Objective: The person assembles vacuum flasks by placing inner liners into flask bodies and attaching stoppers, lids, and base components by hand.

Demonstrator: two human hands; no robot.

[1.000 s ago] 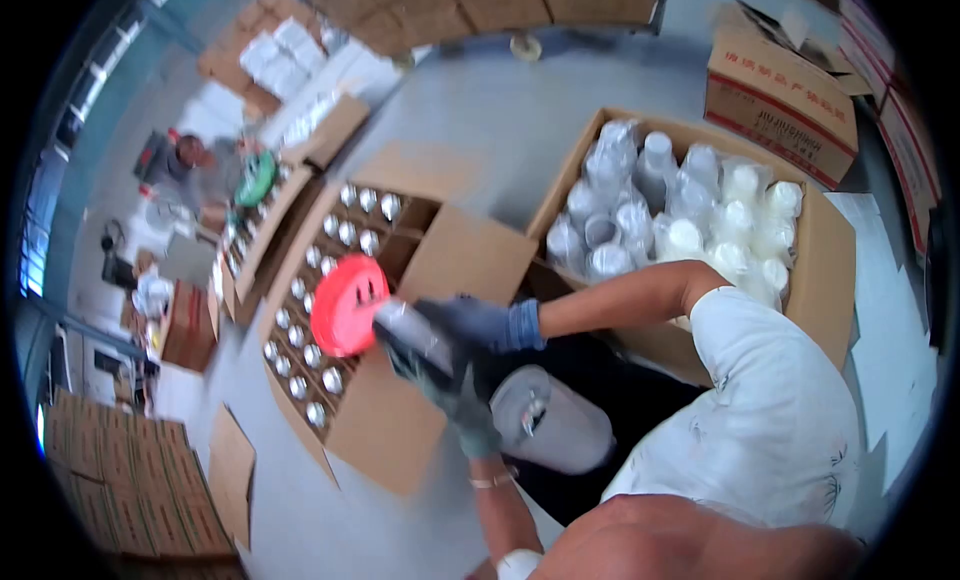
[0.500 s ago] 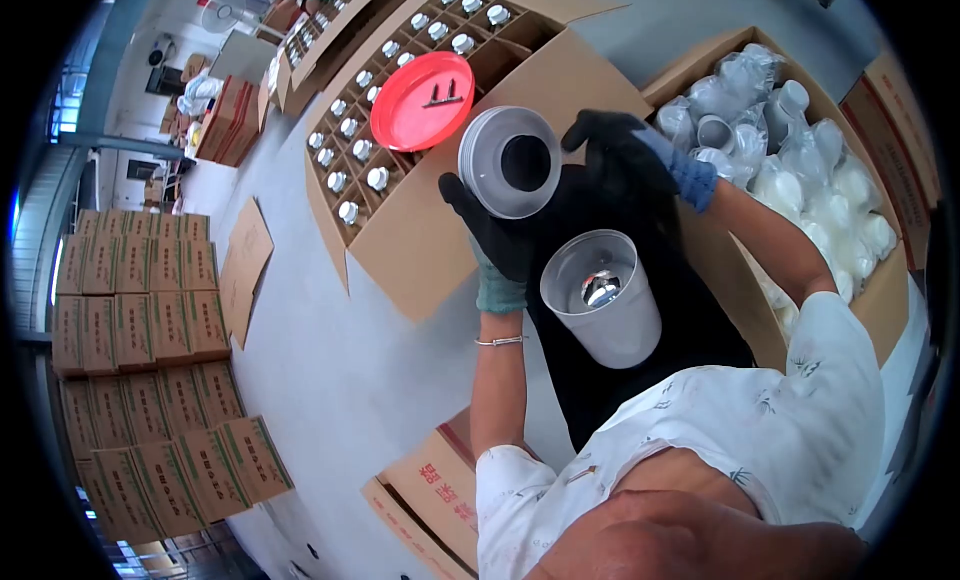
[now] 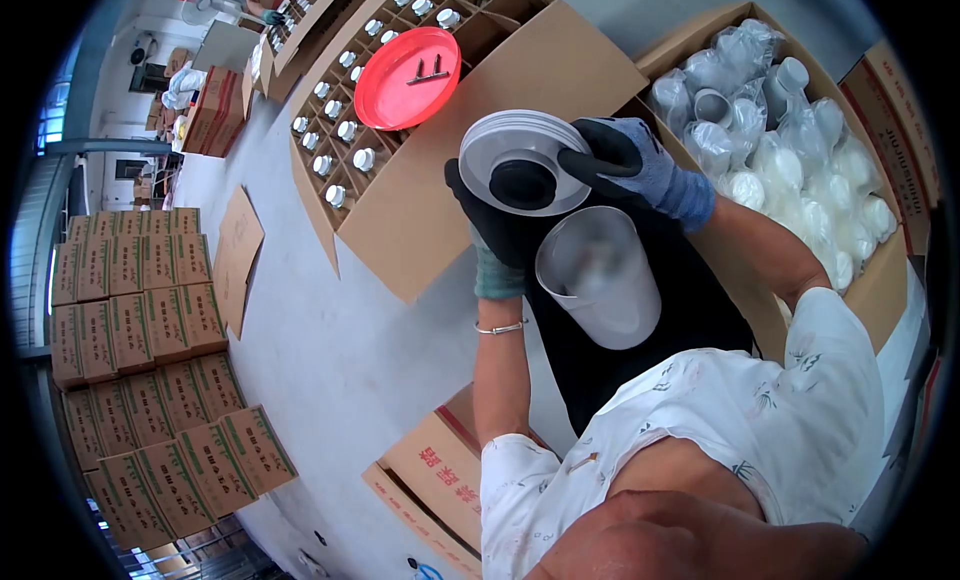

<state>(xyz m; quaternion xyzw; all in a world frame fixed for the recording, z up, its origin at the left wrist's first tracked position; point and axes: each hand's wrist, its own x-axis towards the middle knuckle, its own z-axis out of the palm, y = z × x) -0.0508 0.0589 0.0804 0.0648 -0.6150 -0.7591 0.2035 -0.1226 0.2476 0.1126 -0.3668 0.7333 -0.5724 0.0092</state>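
Right hand (image 3: 640, 165), clear of the cup stack (image 3: 505, 145) half a second ago, now touches its rim. Stack, seen side-on a second ago, now shows its open mouth.

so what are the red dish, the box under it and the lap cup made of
Red dish: likely plastic, judging by its smooth, even colour and slight sheen.
Box: looks like cardboard, matt brown, with broad folded flaps.
Lap cup: probably plastic, pale and cloudy with a thin rim, though coated paper isn't ruled out.
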